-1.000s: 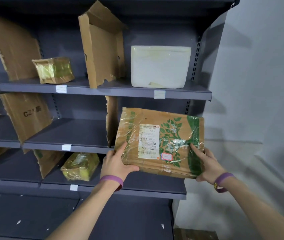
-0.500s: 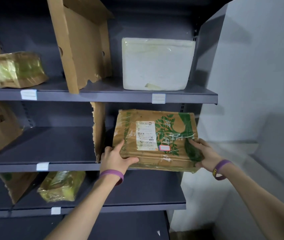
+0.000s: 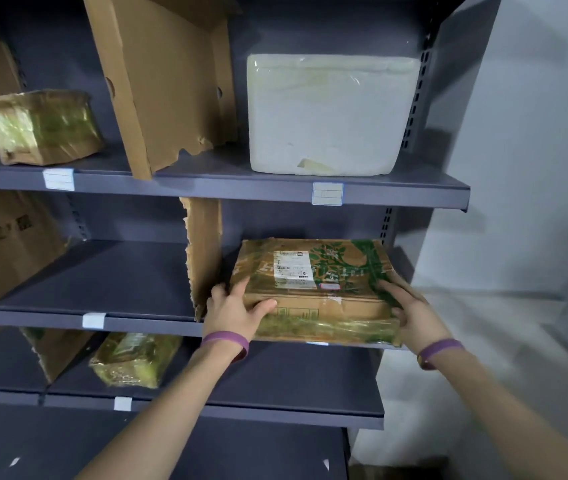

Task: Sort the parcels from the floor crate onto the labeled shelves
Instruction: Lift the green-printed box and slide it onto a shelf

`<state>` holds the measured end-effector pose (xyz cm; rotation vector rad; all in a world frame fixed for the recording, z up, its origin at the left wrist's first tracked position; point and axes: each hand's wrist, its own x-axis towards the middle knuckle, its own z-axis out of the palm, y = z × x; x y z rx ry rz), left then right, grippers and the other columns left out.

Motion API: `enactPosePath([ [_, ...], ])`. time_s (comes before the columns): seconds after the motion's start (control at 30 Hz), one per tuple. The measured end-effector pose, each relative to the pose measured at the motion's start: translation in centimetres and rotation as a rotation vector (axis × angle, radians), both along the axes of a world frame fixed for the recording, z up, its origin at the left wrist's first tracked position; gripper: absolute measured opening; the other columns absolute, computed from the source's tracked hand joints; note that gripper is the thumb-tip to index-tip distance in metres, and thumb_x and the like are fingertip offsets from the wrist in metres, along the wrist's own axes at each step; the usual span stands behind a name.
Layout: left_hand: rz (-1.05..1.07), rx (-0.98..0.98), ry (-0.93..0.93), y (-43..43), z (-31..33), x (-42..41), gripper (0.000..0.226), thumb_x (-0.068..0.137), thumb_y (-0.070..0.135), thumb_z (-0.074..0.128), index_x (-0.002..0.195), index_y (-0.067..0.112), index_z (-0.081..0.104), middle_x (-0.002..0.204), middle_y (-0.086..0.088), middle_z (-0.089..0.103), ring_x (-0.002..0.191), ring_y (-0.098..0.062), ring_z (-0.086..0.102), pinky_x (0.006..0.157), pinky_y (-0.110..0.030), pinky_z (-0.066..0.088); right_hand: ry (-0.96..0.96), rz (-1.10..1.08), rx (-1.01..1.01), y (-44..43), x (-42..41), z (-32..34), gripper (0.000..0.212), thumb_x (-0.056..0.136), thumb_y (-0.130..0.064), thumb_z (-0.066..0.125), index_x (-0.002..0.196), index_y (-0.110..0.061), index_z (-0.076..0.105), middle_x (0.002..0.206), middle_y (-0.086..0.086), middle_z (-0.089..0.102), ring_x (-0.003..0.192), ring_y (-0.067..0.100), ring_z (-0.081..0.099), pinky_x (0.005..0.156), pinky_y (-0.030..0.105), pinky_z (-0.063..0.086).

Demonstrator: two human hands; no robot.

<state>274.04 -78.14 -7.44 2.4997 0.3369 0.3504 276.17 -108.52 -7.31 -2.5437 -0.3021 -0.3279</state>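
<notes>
A brown parcel (image 3: pixel 313 299), printed with green leaves and marked with a white label (image 3: pixel 294 270), is pictured against dark grey shelving (image 3: pixel 206 188). A white foam box (image 3: pixel 327 112), glossy yellow-green packages (image 3: pixel 40 128) and purple wristbands (image 3: pixel 225 341) are also shown.

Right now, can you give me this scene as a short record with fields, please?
parcel: parcel lies flat in the right bay of the middle shelf, label up
left hand: left hand holds its left front corner
right hand: right hand holds its right side
divider: cardboard divider stands just left of the parcel
above: foam box on the upper shelf
state: placed, not yet released
</notes>
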Motion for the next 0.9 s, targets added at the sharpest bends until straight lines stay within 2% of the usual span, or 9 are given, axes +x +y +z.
enactPosePath([
  [0.1, -0.031, 0.258, -0.305, -1.0, -1.5, -1.6, 0.064, 0.088, 0.045, 0.060, 0.143, 0.021, 0.040, 0.153, -0.017, 0.026, 0.141, -0.037, 0.021, 0.112, -0.049, 0.027, -0.233, -0.111, -0.290, 1.5, -1.9, -2.5, 0.076, 0.074, 0.013, 0.057, 0.145, -0.010, 0.040, 0.154, 0.017, 0.030, 0.138, 0.045, 0.027, 0.113, 0.051, 0.029],
  [0.13, -0.077, 0.314, -0.394, -1.3, -2.4, -2.2, 0.061, 0.087, 0.035, 0.063, 0.142, 0.019, 0.042, 0.153, -0.015, 0.026, 0.143, -0.035, 0.020, 0.113, -0.050, 0.027, -0.305, -0.118, -0.365, 2.2, -2.7, -3.4, 0.077, 0.070, 0.011, 0.062, 0.143, -0.007, 0.043, 0.151, 0.020, 0.033, 0.137, 0.048, 0.029, 0.111, 0.056, 0.031],
  [0.2, -0.173, 0.391, -0.451, -1.7, -4.2, -3.6, 0.063, 0.083, 0.021, 0.065, 0.142, 0.021, 0.043, 0.155, -0.011, 0.025, 0.144, -0.032, 0.020, 0.114, -0.051, 0.027, -0.407, -0.094, -0.463, 3.0, -4.0, -5.3, 0.078, 0.065, 0.010, 0.066, 0.140, -0.007, 0.047, 0.150, 0.021, 0.035, 0.136, 0.047, 0.030, 0.109, 0.061, 0.029],
  [0.3, -0.245, 0.443, -0.399, -2.2, -6.9, -5.1, 0.071, 0.076, 0.014, 0.068, 0.142, 0.024, 0.044, 0.154, -0.009, 0.029, 0.141, -0.031, 0.029, 0.110, -0.051, 0.034, -0.418, -0.051, -0.556, 3.1, -5.1, -7.6, 0.084, 0.059, 0.008, 0.066, 0.138, -0.010, 0.049, 0.150, 0.019, 0.035, 0.135, 0.044, 0.033, 0.108, 0.060, 0.033],
  [0.4, -0.254, 0.455, -0.297, -2.7, -8.5, -5.9, 0.078, 0.070, 0.012, 0.072, 0.142, 0.026, 0.044, 0.150, -0.010, 0.036, 0.134, -0.034, 0.041, 0.104, -0.053, 0.040, -0.291, -0.009, -0.607, 3.1, -5.9, -8.8, 0.089, 0.054, 0.007, 0.070, 0.139, -0.011, 0.048, 0.150, 0.018, 0.035, 0.130, 0.045, 0.041, 0.102, 0.059, 0.041],
  [0.57, -0.245, 0.408, -0.207, -2.8, -8.0, -4.8, 0.079, 0.075, 0.011, 0.068, 0.145, 0.029, 0.038, 0.151, -0.007, 0.034, 0.133, -0.033, 0.041, 0.104, -0.052, 0.040, -0.223, -0.006, -0.616, 2.9, -5.2, -7.8, 0.088, 0.058, 0.005, 0.069, 0.142, -0.010, 0.046, 0.153, 0.014, 0.034, 0.133, 0.041, 0.042, 0.100, 0.055, 0.044],
  [0.8, -0.230, 0.365, -0.064, -2.9, -7.5, -2.4, 0.078, 0.088, 0.022, 0.051, 0.150, 0.041, 0.007, 0.159, 0.007, -0.002, 0.144, -0.022, 0.016, 0.111, -0.043, 0.029, -0.156, -0.028, -0.558, 4.0, -3.4, -7.0, 0.083, 0.066, 0.004, 0.064, 0.145, -0.012, 0.041, 0.156, 0.008, 0.026, 0.140, 0.035, 0.033, 0.107, 0.049, 0.040],
  [0.87, -0.236, 0.369, -0.043, -2.9, -7.6, -2.0, 0.079, 0.089, 0.024, 0.050, 0.149, 0.042, 0.003, 0.158, 0.009, -0.009, 0.145, -0.022, 0.012, 0.111, -0.044, 0.029, -0.144, -0.032, -0.543, 4.1, -3.0, -7.1, 0.082, 0.070, 0.003, 0.059, 0.147, -0.014, 0.036, 0.159, 0.006, 0.016, 0.143, 0.034, 0.025, 0.111, 0.048, 0.035],
  [0.9, -0.236, 0.368, -0.038, -2.9, -7.5, -1.8, 0.079, 0.089, 0.025, 0.050, 0.149, 0.042, 0.002, 0.158, 0.009, -0.010, 0.145, -0.022, 0.012, 0.111, -0.044, 0.030, -0.131, -0.027, -0.539, 4.1, -2.8, -7.2, 0.082, 0.075, 0.002, 0.055, 0.150, -0.015, 0.029, 0.160, 0.004, 0.005, 0.146, 0.033, 0.017, 0.114, 0.047, 0.030],
])
